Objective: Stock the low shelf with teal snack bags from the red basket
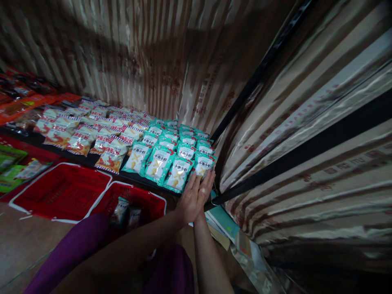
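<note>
Rows of teal-edged snack packets (177, 173) stand at the right end of a low black shelf. My left hand (187, 202) and my right hand (204, 191) lie side by side against the lower front of the rightmost packet (203, 163). Both hands have their fingers stretched out and close together, with the fingertips touching that packet. Its bottom edge is hidden behind them. White-and-orange snack bags (112, 153) fill the shelf to the left of the teal ones.
Two red baskets (65, 190) with white rims sit on the floor before the shelf; the right one (150, 198) holds a couple of packets. Black poles (260, 181) and a striped curtain (153, 53) border the shelf. Flattened packaging (226, 222) lies at right.
</note>
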